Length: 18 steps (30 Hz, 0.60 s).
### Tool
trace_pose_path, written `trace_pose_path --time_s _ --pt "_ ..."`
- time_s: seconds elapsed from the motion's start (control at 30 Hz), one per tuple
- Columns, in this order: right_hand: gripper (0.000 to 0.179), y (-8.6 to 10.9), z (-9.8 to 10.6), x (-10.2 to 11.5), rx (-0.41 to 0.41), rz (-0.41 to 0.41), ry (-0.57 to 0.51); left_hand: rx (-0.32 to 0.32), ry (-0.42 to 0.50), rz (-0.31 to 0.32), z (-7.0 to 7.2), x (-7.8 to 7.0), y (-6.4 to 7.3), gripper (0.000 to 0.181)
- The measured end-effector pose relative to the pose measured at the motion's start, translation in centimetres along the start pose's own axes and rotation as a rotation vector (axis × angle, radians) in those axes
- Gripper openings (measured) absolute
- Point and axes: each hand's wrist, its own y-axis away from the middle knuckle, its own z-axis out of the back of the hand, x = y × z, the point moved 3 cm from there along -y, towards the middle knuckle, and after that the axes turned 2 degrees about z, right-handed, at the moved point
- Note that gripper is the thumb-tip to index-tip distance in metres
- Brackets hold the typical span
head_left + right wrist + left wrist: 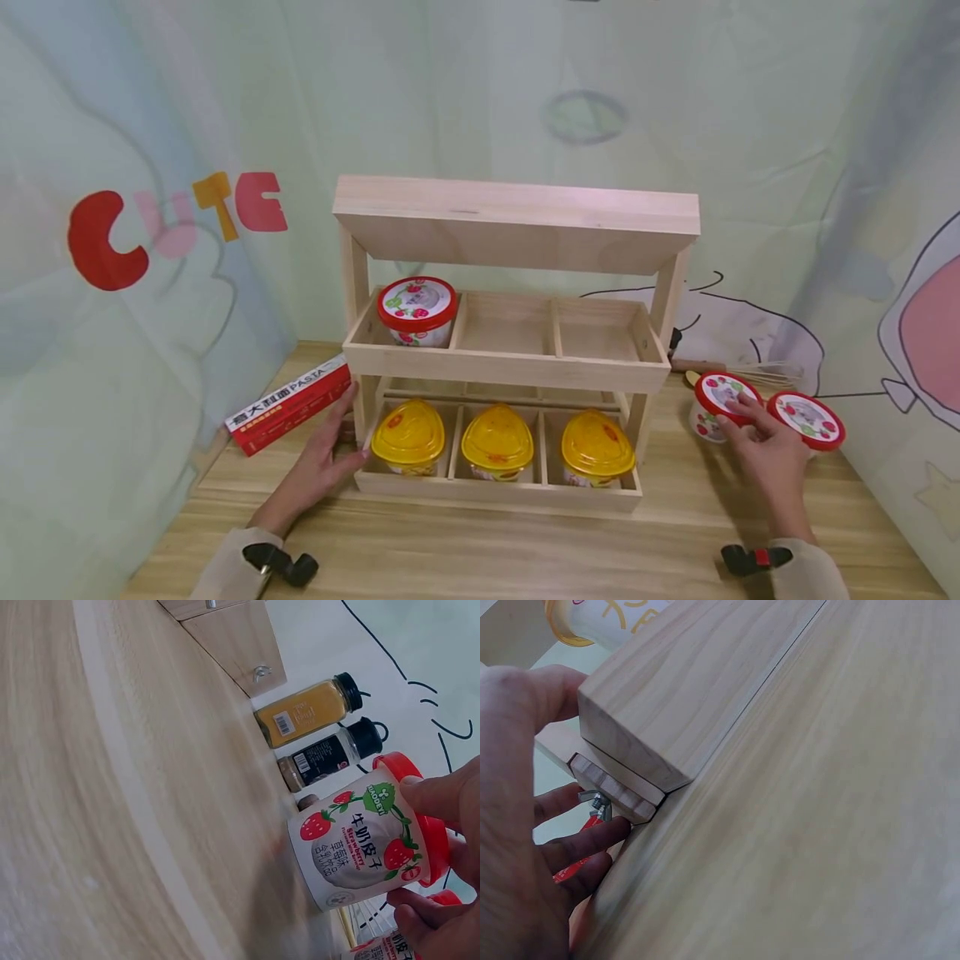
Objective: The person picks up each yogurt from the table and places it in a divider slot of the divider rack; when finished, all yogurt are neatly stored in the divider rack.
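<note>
My right hand (776, 467) grips a strawberry milk dessert cup (360, 840) by its red lid, thumb on one side and fingers on the other. Close beside it is a second red-lidded cup (808, 419), partly behind the hand. My left hand (318, 462) holds the lower left side of a two-tier wooden display rack (495, 367), the thumb at its front corner and the fingers round the side by a wing nut (598, 801). A red-lidded cup (417, 308) sits in the upper tier's left compartment. Yellow-lidded cups (497, 440) fill the lower tier's three compartments.
A red pasta box (288, 404) lies left of the rack. At the right rear are a whisk (757, 372) and two spice jars, one yellow (307, 712), one black-labelled (326, 759). Printed curtains enclose the wooden table (480, 550).
</note>
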Motion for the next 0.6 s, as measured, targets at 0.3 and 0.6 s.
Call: trace_pose_path --time_s 0.3,0.6 --pt "0.053 0.5 -0.1 0.5 -0.030 -0.013 0.008 -0.007 -0.013 0.006 -0.1 0.2 0.1 0.106" --pt "0.052 0.5 0.3 1.4 -0.087 0.006 0.027 -0.005 0.022 0.007 -0.2 0.2 -0.1 0.106"
